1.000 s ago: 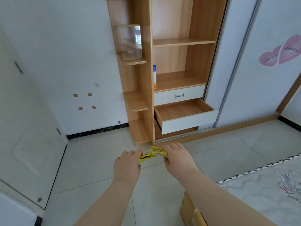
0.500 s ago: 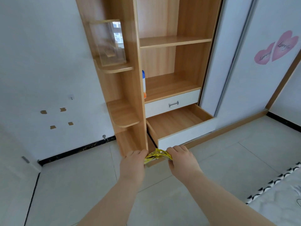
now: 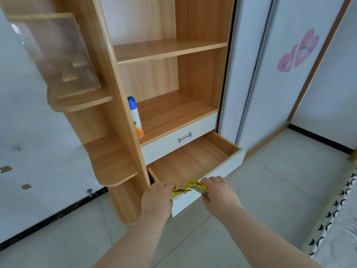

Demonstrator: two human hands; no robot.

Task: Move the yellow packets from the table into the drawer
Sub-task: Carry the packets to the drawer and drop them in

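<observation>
yellow packets (image 3: 190,187): a small crumpled bunch, held between both hands, just over the front edge of the open drawer, toward its left end.
left hand (image 3: 157,200): back of the hand up, fingers curled, it grips the left end of the bunch.
right hand (image 3: 219,194): fingers curled too, it pinches the right end of the bunch; the two hands are near each other, with only the packets between them.
open drawer (image 3: 193,161): the lower one, pulled far out, wooden bottom, white front panel under the hands.
upper drawer (image 3: 201,127): closed, white, with a metal handle (image 3: 184,137).
spray can (image 3: 135,117): upright on the shelf above the upper drawer, against the left wall.
wardrobe door (image 3: 270,93): white, with pink heart stickers (image 3: 297,52).
</observation>
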